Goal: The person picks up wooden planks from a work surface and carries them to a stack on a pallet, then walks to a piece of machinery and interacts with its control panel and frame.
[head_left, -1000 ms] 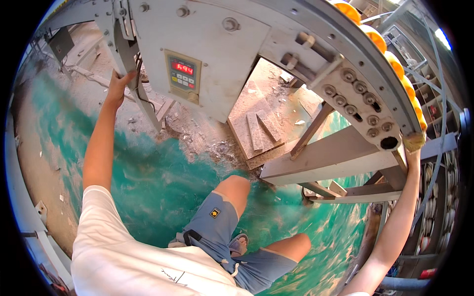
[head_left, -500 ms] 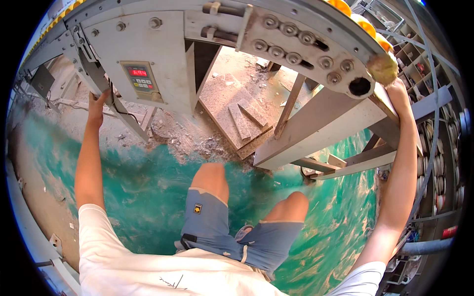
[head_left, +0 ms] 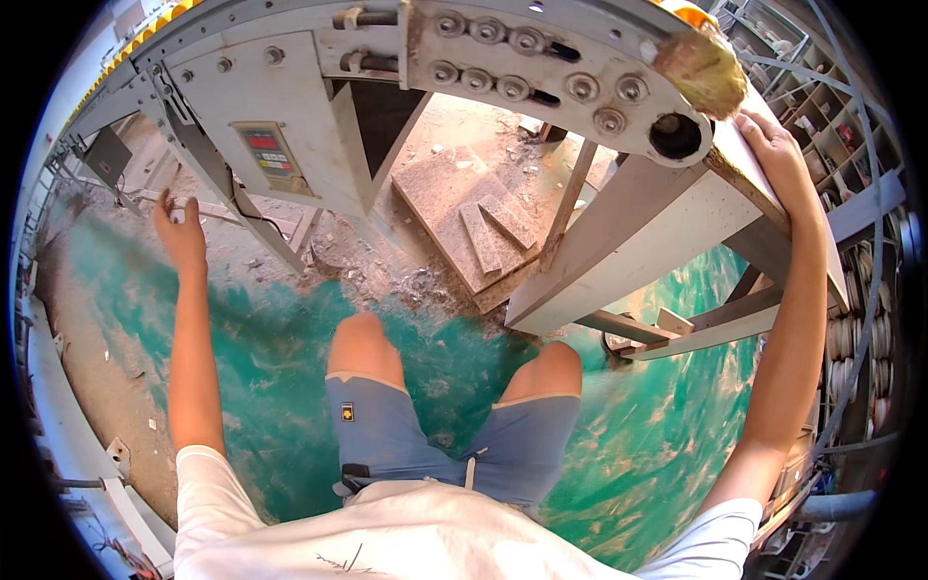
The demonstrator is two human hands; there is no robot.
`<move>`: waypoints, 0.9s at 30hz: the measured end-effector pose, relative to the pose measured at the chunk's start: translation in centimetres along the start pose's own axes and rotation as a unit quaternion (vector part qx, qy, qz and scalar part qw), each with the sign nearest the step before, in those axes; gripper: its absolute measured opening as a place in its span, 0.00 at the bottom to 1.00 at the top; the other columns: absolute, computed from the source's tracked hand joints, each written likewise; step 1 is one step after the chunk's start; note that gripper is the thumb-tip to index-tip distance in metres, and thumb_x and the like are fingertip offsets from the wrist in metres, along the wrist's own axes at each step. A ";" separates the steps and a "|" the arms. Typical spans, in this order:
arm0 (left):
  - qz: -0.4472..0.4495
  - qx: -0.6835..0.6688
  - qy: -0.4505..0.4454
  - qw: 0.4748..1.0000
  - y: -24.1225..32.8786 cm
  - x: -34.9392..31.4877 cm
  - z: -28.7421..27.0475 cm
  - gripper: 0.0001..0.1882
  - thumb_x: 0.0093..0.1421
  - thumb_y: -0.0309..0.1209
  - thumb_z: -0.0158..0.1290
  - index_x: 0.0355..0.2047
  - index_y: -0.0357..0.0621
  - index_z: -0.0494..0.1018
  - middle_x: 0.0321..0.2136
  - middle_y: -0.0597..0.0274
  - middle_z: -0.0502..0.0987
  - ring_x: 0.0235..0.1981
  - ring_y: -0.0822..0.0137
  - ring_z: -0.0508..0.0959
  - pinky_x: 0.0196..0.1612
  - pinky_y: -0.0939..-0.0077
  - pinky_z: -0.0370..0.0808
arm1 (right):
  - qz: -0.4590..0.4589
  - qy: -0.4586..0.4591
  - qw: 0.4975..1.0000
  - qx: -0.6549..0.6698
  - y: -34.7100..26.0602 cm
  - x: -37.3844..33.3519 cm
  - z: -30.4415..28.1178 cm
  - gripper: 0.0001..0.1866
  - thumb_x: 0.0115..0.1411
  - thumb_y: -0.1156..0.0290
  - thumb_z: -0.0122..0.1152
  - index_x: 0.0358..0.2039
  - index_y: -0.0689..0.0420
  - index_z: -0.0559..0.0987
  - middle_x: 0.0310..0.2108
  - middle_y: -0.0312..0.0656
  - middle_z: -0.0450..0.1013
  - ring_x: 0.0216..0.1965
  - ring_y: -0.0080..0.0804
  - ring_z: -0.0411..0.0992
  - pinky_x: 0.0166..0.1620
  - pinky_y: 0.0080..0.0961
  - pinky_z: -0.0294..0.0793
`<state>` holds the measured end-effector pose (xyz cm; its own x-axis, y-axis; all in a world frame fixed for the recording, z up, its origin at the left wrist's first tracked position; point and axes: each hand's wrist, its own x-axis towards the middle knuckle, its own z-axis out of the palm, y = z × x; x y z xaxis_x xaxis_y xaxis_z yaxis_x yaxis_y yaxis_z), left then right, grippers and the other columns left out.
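Note:
In the air in front of a grey metal leg [head_left: 217, 184] of a machine frame, my left hand [head_left: 182, 237] is open, its thumb and fingers apart and holding nothing. My right hand [head_left: 778, 159] lies with fingers stretched out on a pale board [head_left: 742, 159] at the frame's right end. Just beyond its fingertips sits a worn, yellowish-brown rounded piece [head_left: 704, 75] at the machine's corner. Between my arms runs the grey side plate [head_left: 503, 72] with several bolts and a round hole. A control panel [head_left: 269, 157] with a red display is set in the metal cover.
Under the frame, wooden boards [head_left: 464, 217] lie among dust and scraps. A slanted white beam [head_left: 628, 242] stands at right. The floor [head_left: 280, 387] is green and dusty. Shelves with stacked parts [head_left: 851, 338] line the far right, and a grey cable [head_left: 870, 242] hangs before them.
My left hand has let go of the metal leg and drawn back, its fingers opening. My right hand has turned flatter on the board. The view has shifted a little.

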<state>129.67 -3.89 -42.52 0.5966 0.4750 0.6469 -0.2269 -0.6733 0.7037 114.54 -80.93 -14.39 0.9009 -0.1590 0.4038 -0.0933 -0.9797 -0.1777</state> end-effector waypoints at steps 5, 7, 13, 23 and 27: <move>0.308 0.015 0.095 0.946 21.1 -1.4 -0.3 0.22 0.65 0.30 0.57 0.59 0.42 0.70 0.62 0.54 0.69 0.62 0.58 0.69 0.65 0.62 0.64 | -0.014 0.017 1.000 -0.009 -0.1 -0.5 0.2 0.28 0.68 0.49 0.52 0.57 0.58 0.79 0.53 0.54 0.77 0.53 0.42 0.76 0.59 0.30 0.68; 0.395 -0.021 0.096 0.913 27.3 -1.2 -0.3 0.19 0.66 0.29 0.56 0.57 0.43 0.72 0.62 0.55 0.69 0.64 0.59 0.68 0.66 0.63 0.63 | -0.018 0.024 0.999 -0.013 0.3 -0.4 0.2 0.28 0.68 0.49 0.52 0.56 0.58 0.79 0.51 0.54 0.78 0.51 0.42 0.77 0.58 0.30 0.69; 0.534 -0.076 0.101 0.836 37.7 1.7 3.9 0.15 0.71 0.35 0.47 0.50 0.39 0.74 0.51 0.54 0.77 0.52 0.59 0.76 0.58 0.69 0.69 | -0.026 0.057 0.998 0.010 0.8 -0.2 0.7 0.26 0.67 0.53 0.55 0.55 0.59 0.80 0.47 0.54 0.80 0.47 0.40 0.79 0.55 0.30 0.73; 0.513 -0.122 0.026 0.850 41.2 -1.5 4.5 0.22 0.72 0.38 0.38 0.35 0.33 0.77 0.36 0.49 0.81 0.41 0.53 0.79 0.50 0.64 0.71 | -0.084 0.354 0.928 0.078 -3.2 -2.4 1.2 0.17 0.70 0.62 0.54 0.51 0.55 0.83 0.43 0.42 0.83 0.47 0.29 0.81 0.52 0.23 0.75; 0.512 -0.069 0.062 0.854 39.3 0.9 5.0 0.20 0.71 0.36 0.39 0.34 0.32 0.76 0.34 0.48 0.80 0.39 0.52 0.79 0.48 0.63 0.71 | -0.090 0.366 0.861 0.342 -11.7 -3.9 4.6 0.13 0.69 0.74 0.53 0.47 0.61 0.84 0.42 0.39 0.82 0.47 0.22 0.79 0.52 0.17 0.74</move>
<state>125.19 -32.76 -15.79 -0.0535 -0.2607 0.9639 -0.6736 -0.7032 -0.2276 114.10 -68.30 -18.04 0.3424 -0.2923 0.8929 0.5171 -0.7348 -0.4389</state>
